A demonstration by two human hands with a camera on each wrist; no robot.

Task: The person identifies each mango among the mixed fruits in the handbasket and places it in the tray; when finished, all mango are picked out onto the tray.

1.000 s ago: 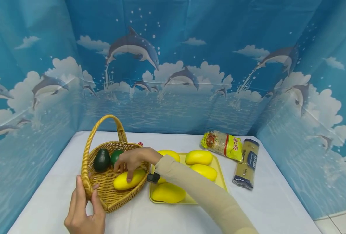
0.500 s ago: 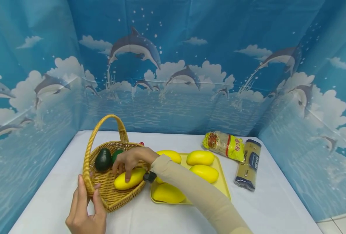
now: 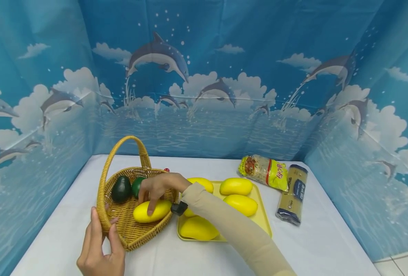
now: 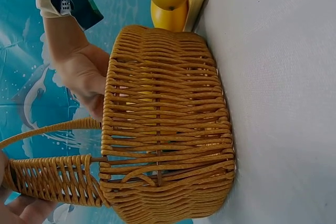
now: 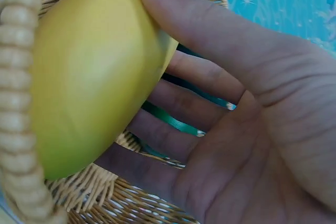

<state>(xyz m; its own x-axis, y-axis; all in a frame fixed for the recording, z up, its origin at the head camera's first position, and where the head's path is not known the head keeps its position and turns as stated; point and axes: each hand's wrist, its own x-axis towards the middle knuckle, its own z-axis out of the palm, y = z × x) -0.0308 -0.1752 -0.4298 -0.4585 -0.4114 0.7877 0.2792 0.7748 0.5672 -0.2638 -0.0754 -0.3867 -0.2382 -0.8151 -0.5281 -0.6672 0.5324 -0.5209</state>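
Observation:
A wicker basket (image 3: 129, 244) with a tall arched handle stands on the left of the table. My left hand (image 3: 102, 249) holds the foot of that handle between thumb and fingers; in the left wrist view, only some fingertips (image 4: 31, 211) show beside it. Inside the basket, my right hand (image 3: 159, 188) grips a yellow mango (image 3: 148, 214), thumb on the near side and fingers round the far side. The right wrist view has the mango (image 5: 94, 77) between thumb and fingers, near the rim. A dark green avocado (image 3: 121, 189) and a brighter green fruit (image 3: 136, 186), partly covered, lie behind.
Right of the basket, a yellow tray (image 3: 264, 218) bears several mangoes (image 3: 236, 186), some hidden by the right forearm. A noodle bag (image 3: 263, 171) and a spaghetti pack (image 3: 292, 194) lie at the back right. A dolphin-print curtain (image 3: 204, 115) encloses the table's back and sides.
The right hand's fingers have shifted slightly right, closer against the mango, and more of the bright green fruit shows. The left hand stays on the basket handle.

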